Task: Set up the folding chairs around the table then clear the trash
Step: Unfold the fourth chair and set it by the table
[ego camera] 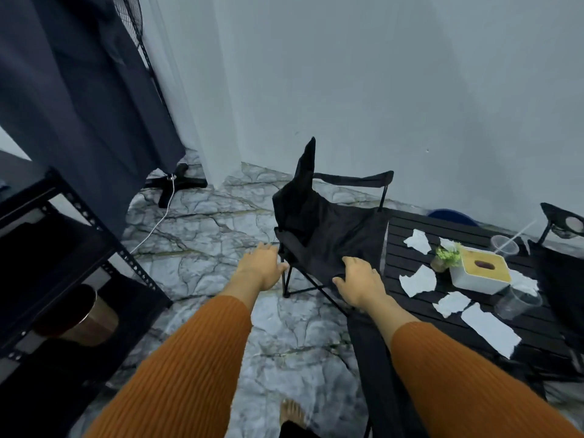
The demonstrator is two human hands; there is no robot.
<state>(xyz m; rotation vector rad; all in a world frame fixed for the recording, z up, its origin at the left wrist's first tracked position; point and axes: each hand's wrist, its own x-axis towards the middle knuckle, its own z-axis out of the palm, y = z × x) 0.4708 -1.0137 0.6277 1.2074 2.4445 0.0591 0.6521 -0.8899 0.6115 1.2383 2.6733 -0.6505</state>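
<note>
Two hands are on the folding chair (322,229) at the centre of the frame — the left hand (262,266) rests open-fingered against the near armrest, the right hand (360,284) presses flat on the seat fabric, neither clenched. It looks nearly spread, though its backrest peaks up crumpled, so I judge the unfolding unfinished. Beside it, at right, sits the low black table (410,229), and a second chair (562,229) shows at the right edge. Another dark folded frame (369,349) lies lower centre, apparently waiting. Trash is untouched — torn paper scraps (418,281), a plastic cup (504,246) and a tipped cup (518,301) litter the tabletop around a tissue box (480,271). Clearing is all ahead.
</note>
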